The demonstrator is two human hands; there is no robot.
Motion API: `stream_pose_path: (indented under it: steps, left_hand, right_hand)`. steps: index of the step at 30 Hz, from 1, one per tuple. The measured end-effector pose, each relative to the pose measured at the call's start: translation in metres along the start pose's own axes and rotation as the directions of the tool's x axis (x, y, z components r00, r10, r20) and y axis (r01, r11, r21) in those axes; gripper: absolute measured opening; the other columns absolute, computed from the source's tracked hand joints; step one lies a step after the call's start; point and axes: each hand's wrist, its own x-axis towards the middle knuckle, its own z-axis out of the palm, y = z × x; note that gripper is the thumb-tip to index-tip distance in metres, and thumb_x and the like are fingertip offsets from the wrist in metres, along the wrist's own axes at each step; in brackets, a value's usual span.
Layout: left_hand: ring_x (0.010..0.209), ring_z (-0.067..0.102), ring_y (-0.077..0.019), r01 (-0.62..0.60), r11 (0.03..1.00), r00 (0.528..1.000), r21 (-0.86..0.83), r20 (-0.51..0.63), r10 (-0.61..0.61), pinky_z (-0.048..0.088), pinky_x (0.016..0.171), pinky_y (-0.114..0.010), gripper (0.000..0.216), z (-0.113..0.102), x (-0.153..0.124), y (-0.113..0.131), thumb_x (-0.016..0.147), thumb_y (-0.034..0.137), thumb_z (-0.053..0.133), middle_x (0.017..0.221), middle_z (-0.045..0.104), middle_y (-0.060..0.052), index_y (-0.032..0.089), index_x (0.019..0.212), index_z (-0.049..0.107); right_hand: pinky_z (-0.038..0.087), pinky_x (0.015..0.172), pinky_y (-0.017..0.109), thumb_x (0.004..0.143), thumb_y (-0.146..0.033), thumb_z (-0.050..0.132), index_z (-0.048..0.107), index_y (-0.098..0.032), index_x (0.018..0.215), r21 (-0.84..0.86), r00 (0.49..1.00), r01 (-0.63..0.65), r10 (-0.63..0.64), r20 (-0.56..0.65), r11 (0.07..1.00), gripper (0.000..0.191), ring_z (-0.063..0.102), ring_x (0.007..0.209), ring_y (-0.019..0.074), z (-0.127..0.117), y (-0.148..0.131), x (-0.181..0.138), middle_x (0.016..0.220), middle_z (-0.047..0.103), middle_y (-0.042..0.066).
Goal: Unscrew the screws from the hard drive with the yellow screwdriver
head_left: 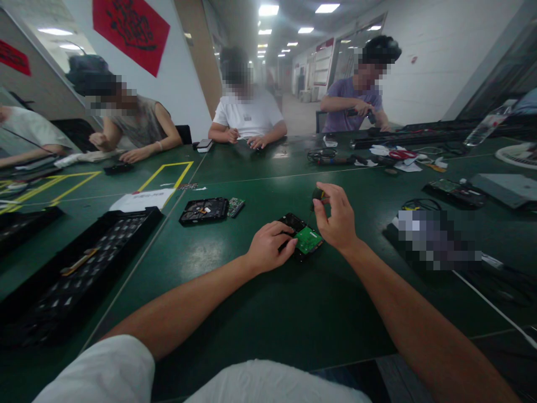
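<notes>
On the green table in front of me lies a hard drive [298, 224] with a green circuit board [309, 239] on its upper side. My left hand [272, 246] grips the drive's near left side, thumb near the board and fingers over the black casing. Just right of the drive, my right hand [337, 217] is raised and pinches a small screwdriver [316, 196] with a dark and yellow handle. Its thin shaft points down toward the board; whether the tip touches anything cannot be made out. Farther left sits a second hard drive [205, 211], beside a loose circuit board [235, 207].
A long black tray [79, 268] stretches along the left, near a white paper sheet [142, 198]. At right are another drive [455, 193], a grey box [503, 189] and cables. Several people work across the table [235, 291], and a plastic bottle [489, 127] leans at far right.
</notes>
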Motion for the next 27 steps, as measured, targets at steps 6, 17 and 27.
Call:
stream_pose_path:
  steps: [6, 17, 27]
  left_hand:
    - [0.102, 0.073, -0.0248, 0.041, 0.997, 0.999, -0.070, 0.001, -0.041, 0.062, 0.092, -0.045, 0.027, -0.0012, 0.0008, -0.0038, 0.107, 0.026, 0.052, 0.109, 0.077, -0.011, 0.020, 0.099, 0.077]
    - [0.105, 0.069, -0.0235, 0.123, 0.982, 0.992, -0.141, -0.014, -0.127, 0.059, 0.094, -0.042, 0.007, 0.0009, 0.0019, -0.0087, 0.105, 0.027, 0.060, 0.108, 0.073, -0.008, 0.022, 0.104, 0.065]
    - [0.108, 0.068, -0.0246, 0.042, 0.986, 0.997, -0.160, 0.066, -0.032, 0.059, 0.096, -0.044, 0.016, 0.0003, 0.0023, -0.0078, 0.108, 0.028, 0.055, 0.113, 0.072, -0.012, 0.021, 0.102, 0.068]
  right_hand:
    - [0.063, 0.086, 0.047, 0.100, -0.035, 0.067, 0.059, -0.028, 0.135, -0.014, 0.998, -0.043, 0.042, -0.051, 0.999, 0.036, 0.063, 0.112, 0.0291, -0.0022, -0.0037, 0.0016, 0.122, 0.059, 0.012]
    - [0.063, 0.093, 0.049, 0.103, -0.030, 0.060, 0.056, -0.027, 0.144, 0.024, 1.000, -0.013, 0.013, -0.018, 1.000, 0.041, 0.064, 0.116, 0.0294, -0.0013, -0.0029, 0.0018, 0.132, 0.061, 0.014]
    - [0.060, 0.097, 0.052, 0.105, -0.027, 0.053, 0.054, -0.027, 0.145, 0.032, 1.000, 0.007, -0.007, 0.003, 0.999, 0.040, 0.063, 0.120, 0.0304, -0.0012, -0.0016, 0.0026, 0.131, 0.062, 0.014]
